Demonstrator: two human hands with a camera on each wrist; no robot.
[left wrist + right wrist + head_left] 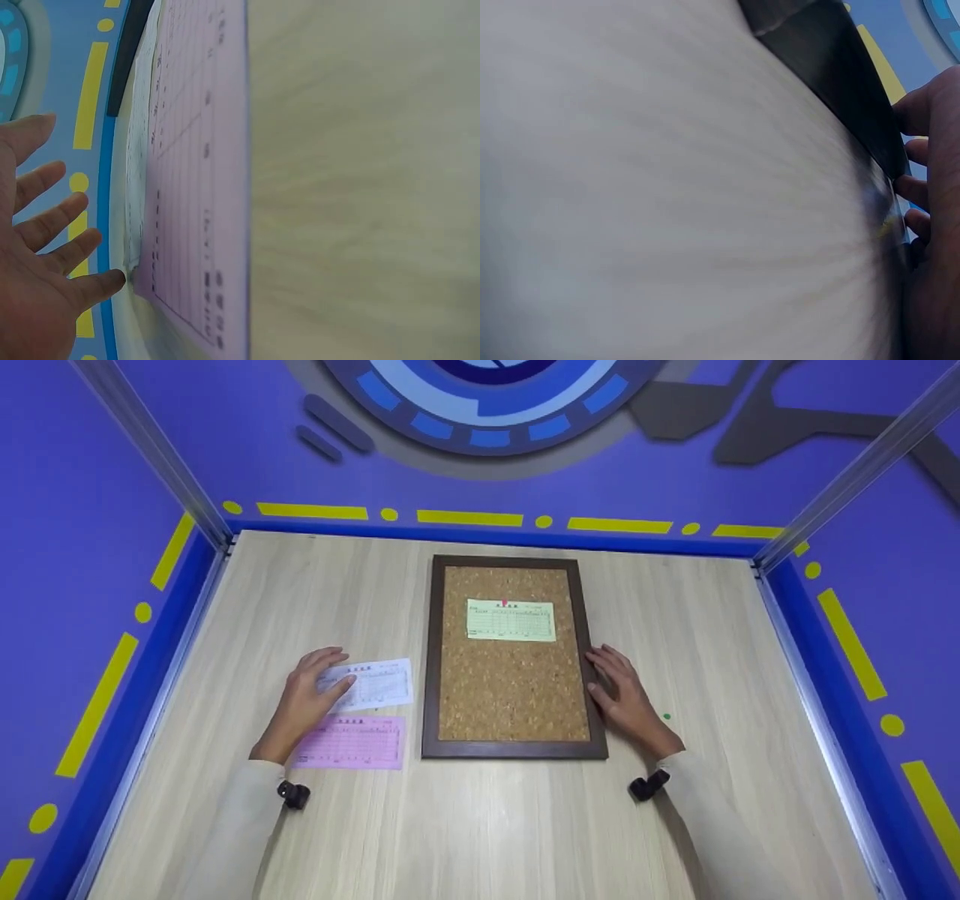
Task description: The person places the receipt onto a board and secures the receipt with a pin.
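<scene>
Corkboard [514,690] against right grip [628,699]

Soft light brightens the head view, with pale glare on the near wood-grain tabletop [465,825] and right metal rail [829,742]. Both wrist views are dimmer, the tabletop blurred.

The right hand [941,210] had its fingers at the edge of the dark frame [836,79], the pale desk [645,187] looked big and blurry, and a blue wall [886,22] with a yellow stripe [884,66] showed behind
</scene>
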